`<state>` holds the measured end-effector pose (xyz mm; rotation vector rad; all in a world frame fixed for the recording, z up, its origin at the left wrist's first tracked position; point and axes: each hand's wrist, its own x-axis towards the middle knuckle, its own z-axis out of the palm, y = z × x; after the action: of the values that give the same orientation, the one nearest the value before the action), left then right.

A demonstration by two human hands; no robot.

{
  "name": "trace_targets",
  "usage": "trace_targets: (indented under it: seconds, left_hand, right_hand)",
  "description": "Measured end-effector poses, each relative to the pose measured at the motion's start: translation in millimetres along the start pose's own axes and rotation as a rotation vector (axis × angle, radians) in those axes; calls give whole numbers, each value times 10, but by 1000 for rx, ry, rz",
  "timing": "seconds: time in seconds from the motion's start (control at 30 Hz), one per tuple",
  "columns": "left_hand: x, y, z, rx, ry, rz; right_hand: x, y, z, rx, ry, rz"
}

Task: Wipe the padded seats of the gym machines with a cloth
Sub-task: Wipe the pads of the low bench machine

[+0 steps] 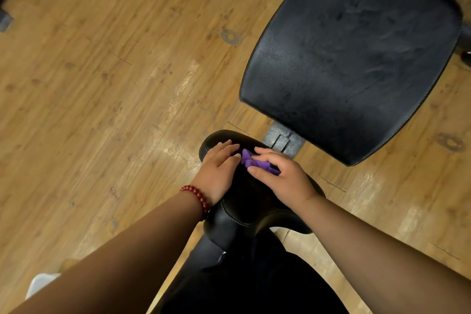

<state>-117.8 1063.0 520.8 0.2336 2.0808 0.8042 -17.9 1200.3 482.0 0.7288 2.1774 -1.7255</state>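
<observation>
Left hand point(216, 171) rests flat on the glossy black padded seat point(244, 214); right hand point(285, 183) grips a crumpled purple cloth point(254, 160).

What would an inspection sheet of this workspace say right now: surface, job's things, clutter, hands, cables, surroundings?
Surface: small black padded seat under both hands; large black padded seat beyond it, dull smears showing.
Job's things: crumpled purple cloth on the small seat's far end.
Clutter: white object at the lower left edge, cannot identify.
Hands: left hand rests flat on the small seat, fingers straight, red bead bracelet on its wrist; right hand grips the cloth.
Cables: nothing seen.
Surroundings: wood-pattern floor; grey metal frame bar between the two seats.
</observation>
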Motion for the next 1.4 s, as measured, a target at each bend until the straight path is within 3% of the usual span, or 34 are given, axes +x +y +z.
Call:
trace_targets:
  seconds: [0.2, 0.43, 0.63, 0.7, 0.83, 1.03, 1.27, 1.4]
  left_hand:
    - [-122, 37, -21, -124, 3, -15]
    - [-475, 73, -33, -366, -84, -115]
    - [-837, -19, 110, -148, 114, 81]
    - [-860, -68, 145, -126, 188, 108]
    - [-803, -145, 195, -221, 242, 80]
    - [-791, -149, 215, -239, 305, 33]
    - [-792, -111, 234, -169, 384, 8]
    - [-830, -57, 240, -25, 416, -4]
  right_hand:
    - [-52, -136, 17, 76, -35, 27]
    - [-294, -218, 106, 44, -12, -86]
    - [-269, -306, 135, -50, 133, 53]
    - [-377, -364, 173, -41, 133, 11]
    - [-703, -378, 199, 41, 112, -185]
    - [-433, -426, 116, -33, 68, -60]
    - [-629, -435, 119, 21, -27, -278]
    - [-344, -426, 69, -26, -79, -164]
